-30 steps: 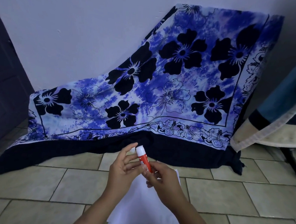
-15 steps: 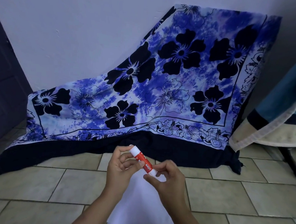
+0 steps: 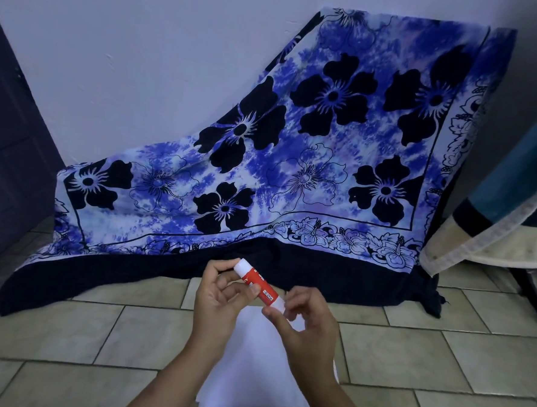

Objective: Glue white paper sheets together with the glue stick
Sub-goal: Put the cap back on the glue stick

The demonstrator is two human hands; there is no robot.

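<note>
Two hands hold one glue stick [image 3: 259, 283] in the air, above the far end of the paper [image 3: 250, 369]. The stick is tilted: its white cap points up and away to the left, and its other white end points down toward the right. The red body with its label lies between them.

The left hand [image 3: 220, 298] grips the upper half, with the thumb pressed on the red body and the fingers curled round near the cap. The right hand [image 3: 304, 318] pinches the lower white end between thumb and forefinger, and its other fingers are loosely bent.

The paper lies flat on the tiled floor [image 3: 64, 332], partly hidden by both forearms. Whether it is one sheet or several cannot be told.

Beyond the hands a blue cloth [image 3: 294, 173] with black flowers is draped against the wall [image 3: 144, 54], its dark hem resting on the floor's far edge. A dark door [image 3: 9, 156] stands at the left. A blue and cream blanket [image 3: 496, 217] hangs at the right.
</note>
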